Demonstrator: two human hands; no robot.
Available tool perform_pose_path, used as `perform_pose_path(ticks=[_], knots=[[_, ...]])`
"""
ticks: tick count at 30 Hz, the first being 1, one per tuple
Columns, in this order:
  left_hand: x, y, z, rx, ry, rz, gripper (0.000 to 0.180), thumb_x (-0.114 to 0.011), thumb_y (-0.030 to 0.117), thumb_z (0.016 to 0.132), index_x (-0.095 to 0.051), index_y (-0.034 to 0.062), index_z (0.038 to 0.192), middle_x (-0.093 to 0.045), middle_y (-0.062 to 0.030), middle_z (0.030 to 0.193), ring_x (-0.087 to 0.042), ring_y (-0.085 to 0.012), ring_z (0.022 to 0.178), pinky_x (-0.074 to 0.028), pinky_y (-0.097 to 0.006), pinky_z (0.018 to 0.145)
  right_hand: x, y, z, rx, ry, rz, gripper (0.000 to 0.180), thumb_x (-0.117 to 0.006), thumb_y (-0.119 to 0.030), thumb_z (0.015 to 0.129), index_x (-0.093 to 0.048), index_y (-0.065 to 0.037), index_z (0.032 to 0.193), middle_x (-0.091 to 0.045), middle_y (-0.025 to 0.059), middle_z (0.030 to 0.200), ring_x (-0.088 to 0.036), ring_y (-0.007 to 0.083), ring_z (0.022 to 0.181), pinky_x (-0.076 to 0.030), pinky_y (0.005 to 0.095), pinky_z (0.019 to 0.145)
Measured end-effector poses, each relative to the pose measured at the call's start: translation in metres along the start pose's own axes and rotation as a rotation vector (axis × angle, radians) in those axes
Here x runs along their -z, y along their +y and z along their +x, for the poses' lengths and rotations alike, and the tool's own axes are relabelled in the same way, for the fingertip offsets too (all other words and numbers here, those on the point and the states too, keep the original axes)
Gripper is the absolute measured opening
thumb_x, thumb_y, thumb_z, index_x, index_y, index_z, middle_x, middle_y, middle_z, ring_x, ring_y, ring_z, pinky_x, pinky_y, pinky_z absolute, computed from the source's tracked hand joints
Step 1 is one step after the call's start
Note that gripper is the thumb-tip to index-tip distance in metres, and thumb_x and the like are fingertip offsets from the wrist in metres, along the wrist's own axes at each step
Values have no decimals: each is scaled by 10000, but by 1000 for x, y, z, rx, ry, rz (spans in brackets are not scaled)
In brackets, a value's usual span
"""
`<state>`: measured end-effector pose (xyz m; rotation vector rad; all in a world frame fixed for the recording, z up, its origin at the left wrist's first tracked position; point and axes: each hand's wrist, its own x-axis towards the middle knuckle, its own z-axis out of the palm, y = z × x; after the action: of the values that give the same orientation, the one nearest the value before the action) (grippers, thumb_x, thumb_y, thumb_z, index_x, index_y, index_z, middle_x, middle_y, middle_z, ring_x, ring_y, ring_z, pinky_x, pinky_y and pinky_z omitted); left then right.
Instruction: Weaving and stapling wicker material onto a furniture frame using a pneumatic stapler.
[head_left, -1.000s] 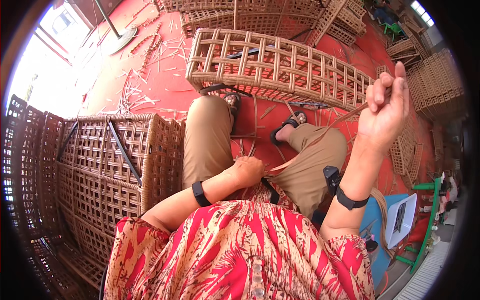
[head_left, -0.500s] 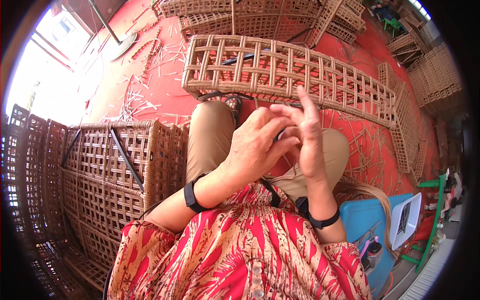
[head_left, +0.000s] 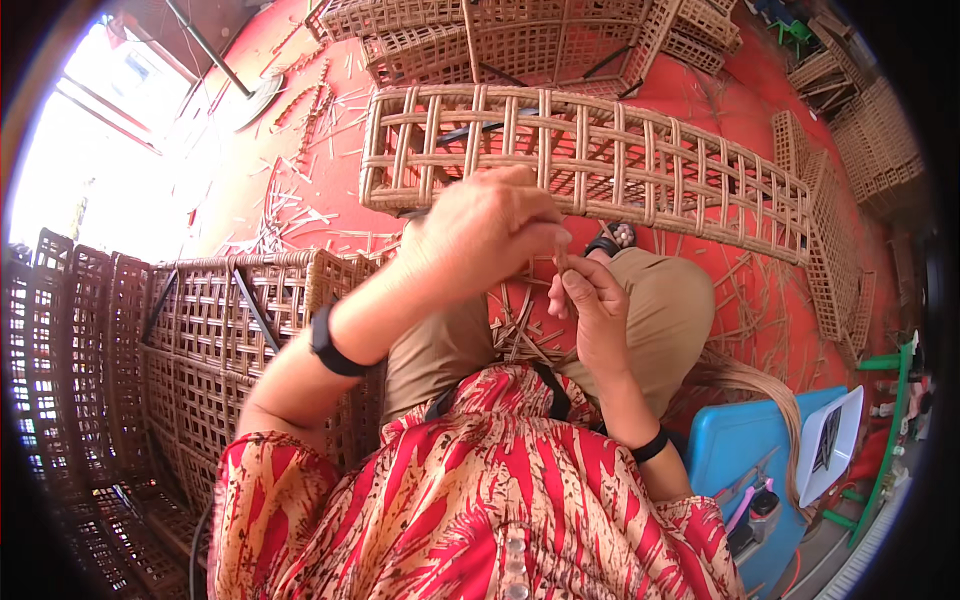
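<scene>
My left hand [head_left: 485, 235] is raised in front of me, its back toward me and its fingers drawn together. Just right of and below it, my right hand [head_left: 597, 305] is closed, with the thumb pressed against the index finger. Between the two sets of fingertips shows a small brownish bit, too blurred to name. Behind the hands stretches a long woven wicker frame [head_left: 650, 165] of open lattice, lying across in front of my knees. The left hand overlaps its near edge in the picture; whether it touches the frame I cannot tell.
More wicker lattice pieces stand at left [head_left: 215, 335] and far back [head_left: 520, 45]. Loose strips [head_left: 290, 215] litter the red floor [head_left: 350, 150]. At right are a blue box-like surface [head_left: 725, 435], a white tray [head_left: 838, 435], a bundle of strands [head_left: 775, 395] and a green frame [head_left: 890, 440].
My hands were clasped together with some right fingers stretched up. The left has moved up and left, the right has dropped lower and its fingers have closed into a pinch. My legs have shifted apart.
</scene>
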<state>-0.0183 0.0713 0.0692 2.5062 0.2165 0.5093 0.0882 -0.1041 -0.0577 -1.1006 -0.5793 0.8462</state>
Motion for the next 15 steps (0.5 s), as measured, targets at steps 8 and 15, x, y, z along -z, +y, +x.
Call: perform_pose_path(ticks=[8, 15], knots=[[74, -51, 97, -92, -197, 233, 295, -667, 259, 974, -729, 18, 1132, -709, -140, 1005, -691, -264, 924, -545, -391, 830, 13, 26, 46, -124, 192, 83, 185, -613, -180, 1047, -668, -16, 1110, -693, 50, 942, -672, 153, 882, -536, 285, 779], [66, -51, 140, 70, -601, 170, 470, -613, 320, 1000, -639, -6, 1337, -707, -174, 1181, -653, -277, 1149, -507, -381, 1003, -12, 16, 73, 32, 111, 240, 152, -626, -174, 1035, -666, -42, 1097, -704, 60, 1000, -680, 161, 897, -556, 306, 812]])
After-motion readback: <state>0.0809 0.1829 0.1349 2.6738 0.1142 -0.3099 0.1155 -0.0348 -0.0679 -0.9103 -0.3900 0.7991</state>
